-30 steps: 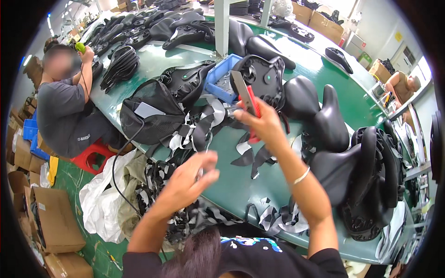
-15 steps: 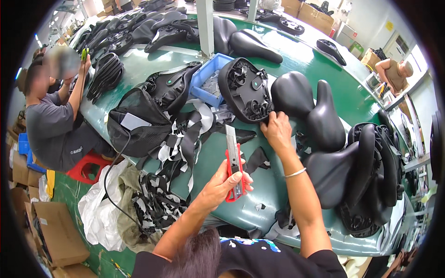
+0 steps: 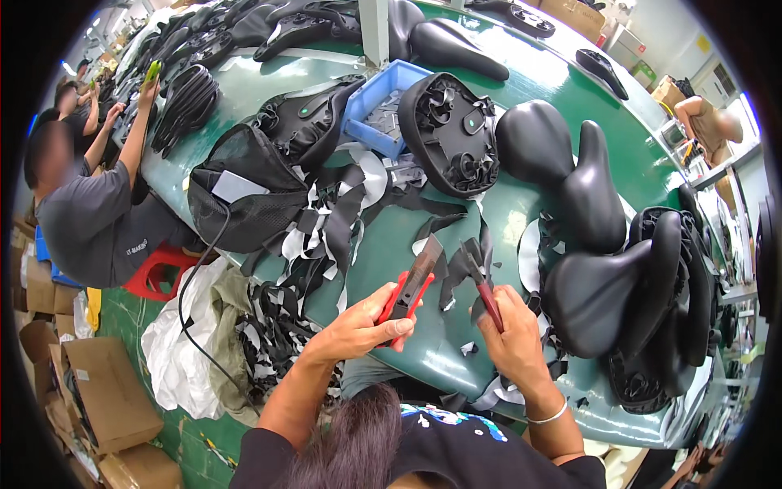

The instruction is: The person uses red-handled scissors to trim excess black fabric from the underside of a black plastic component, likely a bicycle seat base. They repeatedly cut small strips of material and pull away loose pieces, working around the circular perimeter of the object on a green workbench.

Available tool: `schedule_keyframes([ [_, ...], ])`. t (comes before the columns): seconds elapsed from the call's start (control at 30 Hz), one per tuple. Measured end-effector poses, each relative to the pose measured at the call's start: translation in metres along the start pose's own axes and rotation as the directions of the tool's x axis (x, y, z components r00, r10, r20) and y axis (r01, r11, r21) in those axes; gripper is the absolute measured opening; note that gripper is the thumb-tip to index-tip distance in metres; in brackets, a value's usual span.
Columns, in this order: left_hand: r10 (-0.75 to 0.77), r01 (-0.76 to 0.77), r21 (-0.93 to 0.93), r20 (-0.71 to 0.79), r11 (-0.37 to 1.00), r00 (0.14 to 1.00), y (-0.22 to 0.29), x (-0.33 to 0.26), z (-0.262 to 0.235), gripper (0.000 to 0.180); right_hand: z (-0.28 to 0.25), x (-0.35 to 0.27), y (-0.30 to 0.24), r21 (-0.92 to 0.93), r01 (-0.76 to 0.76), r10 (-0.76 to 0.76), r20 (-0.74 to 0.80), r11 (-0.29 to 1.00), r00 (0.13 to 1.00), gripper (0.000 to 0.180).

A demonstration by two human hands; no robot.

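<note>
A utility knife with a red and black body is gripped in my left hand, its wide blade pointing up and away. My right hand is closed round the red handles of dark-headed pliers; their head is raised over the table, close to the knife but apart from it. Beyond both tools, a black bicycle saddle lies with its hollow underside up, folded cover material bunched inside. Cut black-and-white strips lie to the left of the tools, and dark scraps lie beneath them.
A blue bin with small metal pieces stands beyond the strips. Black saddles are piled at right. A black mesh bag trails a cable at left. A person in grey sits on a red stool; another person is far right.
My right hand has drawn back from the upturned saddle and now holds the pliers. The knife has tilted, its blade leaning right. The seated person's head and arms have shifted.
</note>
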State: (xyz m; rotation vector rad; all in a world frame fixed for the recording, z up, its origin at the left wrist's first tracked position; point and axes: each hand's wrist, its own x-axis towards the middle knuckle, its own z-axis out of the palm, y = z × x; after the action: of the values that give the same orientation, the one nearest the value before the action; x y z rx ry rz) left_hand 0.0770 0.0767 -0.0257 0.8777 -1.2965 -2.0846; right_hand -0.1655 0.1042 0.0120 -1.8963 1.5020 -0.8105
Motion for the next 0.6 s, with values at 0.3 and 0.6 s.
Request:
schedule_keyframes([
  [0.3,-0.035,0.035,0.061,-0.006,0.998,0.999,0.000,-0.006,-0.006,0.056,0.014,0.002,-0.002,-0.134,0.235,-0.242,-0.041,0.963,0.969,0.019],
  [0.6,-0.099,0.097,0.076,0.016,0.992,0.995,0.004,-0.010,-0.010,0.050,0.015,-0.005,-0.007,-0.024,-0.008,0.011,0.161,1.000,0.987,0.020],
])
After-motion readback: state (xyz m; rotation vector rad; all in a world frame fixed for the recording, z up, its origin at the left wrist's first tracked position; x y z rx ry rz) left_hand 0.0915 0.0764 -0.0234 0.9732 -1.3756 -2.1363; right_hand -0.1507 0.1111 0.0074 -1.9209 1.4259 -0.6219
